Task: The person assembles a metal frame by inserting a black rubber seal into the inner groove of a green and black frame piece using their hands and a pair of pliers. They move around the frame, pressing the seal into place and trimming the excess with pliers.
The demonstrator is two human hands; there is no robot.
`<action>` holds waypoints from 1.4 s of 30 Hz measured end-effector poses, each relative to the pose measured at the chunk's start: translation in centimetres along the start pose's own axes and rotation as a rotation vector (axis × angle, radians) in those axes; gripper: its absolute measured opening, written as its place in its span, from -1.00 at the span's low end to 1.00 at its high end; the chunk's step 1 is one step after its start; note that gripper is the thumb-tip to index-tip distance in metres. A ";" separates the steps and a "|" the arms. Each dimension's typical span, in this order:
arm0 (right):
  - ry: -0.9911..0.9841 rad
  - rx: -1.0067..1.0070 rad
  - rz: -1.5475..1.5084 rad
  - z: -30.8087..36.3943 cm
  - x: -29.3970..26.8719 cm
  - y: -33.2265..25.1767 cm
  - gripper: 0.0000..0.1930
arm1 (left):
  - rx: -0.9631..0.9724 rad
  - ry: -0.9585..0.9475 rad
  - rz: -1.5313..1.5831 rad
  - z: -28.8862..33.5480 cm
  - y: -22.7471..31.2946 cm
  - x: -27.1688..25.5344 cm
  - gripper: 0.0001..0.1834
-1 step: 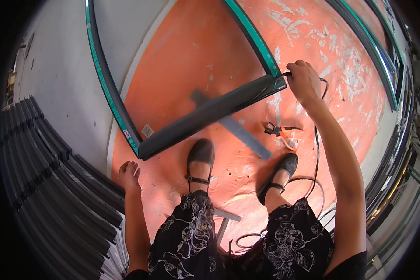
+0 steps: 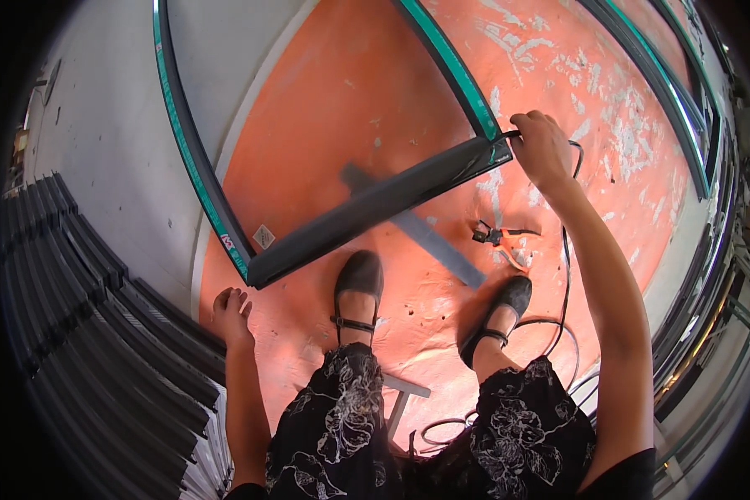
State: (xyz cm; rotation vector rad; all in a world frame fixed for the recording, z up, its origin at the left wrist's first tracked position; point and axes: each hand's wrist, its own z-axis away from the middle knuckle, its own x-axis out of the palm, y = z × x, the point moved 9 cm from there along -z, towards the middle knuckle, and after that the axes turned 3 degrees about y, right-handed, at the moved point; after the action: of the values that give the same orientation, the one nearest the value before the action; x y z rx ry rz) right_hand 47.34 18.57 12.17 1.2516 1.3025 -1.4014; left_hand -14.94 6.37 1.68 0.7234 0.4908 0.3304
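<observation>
Over the orange floor [image 2: 333, 100], the right hand [image 2: 544, 152] grips a black cord [image 2: 567, 267], the left hand [image 2: 234, 312] loosely spread.

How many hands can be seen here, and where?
2: the right hand, gripping the black cord at the right corner of the dark frame, and the left hand, empty, just below its left corner. Neither is hidden.

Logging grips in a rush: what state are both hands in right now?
Left hand: open, empty, near the dark frame.
Right hand: closed on the black cord.
</observation>
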 end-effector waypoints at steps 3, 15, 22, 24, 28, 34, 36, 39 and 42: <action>-0.138 0.138 -0.287 -0.6 3.0 1.2 -0.67 | 0.163 0.105 -0.146 2.4 2.2 0.7 -0.68; -0.348 0.478 -0.923 -5.0 11.5 1.0 -0.19 | 0.234 -0.114 -0.336 -6.1 4.9 5.5 -0.38; -0.450 0.429 -0.635 -1.9 7.1 -2.5 -0.17 | 0.235 -0.196 -0.092 -6.6 5.4 4.8 -0.27; -0.450 0.435 -0.544 -0.1 2.5 -3.5 -0.19 | 0.214 -0.170 -0.140 -2.9 7.1 4.0 -0.29; -0.380 0.418 -0.424 2.6 -5.1 -2.8 -0.29 | 0.157 -0.093 -0.207 5.6 9.2 4.6 -0.36; -0.140 0.407 -0.333 4.7 -16.1 -0.4 -0.39 | -0.002 -0.287 0.047 5.1 -0.5 7.5 -0.43; -0.158 0.455 -0.301 6.5 -17.8 0.2 -0.33 | 0.097 -0.274 0.038 6.0 -1.4 9.1 -0.44; -0.025 0.457 -0.101 11.8 -20.8 2.8 -0.19 | 0.118 -0.351 -0.035 7.4 -2.6 12.7 -0.49; -0.015 0.598 -0.161 15.8 -21.5 4.8 -0.19 | 0.167 -0.428 -0.060 7.8 -2.1 16.4 -0.52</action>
State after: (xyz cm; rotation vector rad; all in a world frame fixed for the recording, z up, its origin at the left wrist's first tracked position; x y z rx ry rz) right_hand 53.53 1.15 32.03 1.5345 1.0189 -2.0042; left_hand 3.19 7.98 0.19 0.9122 0.1331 0.0726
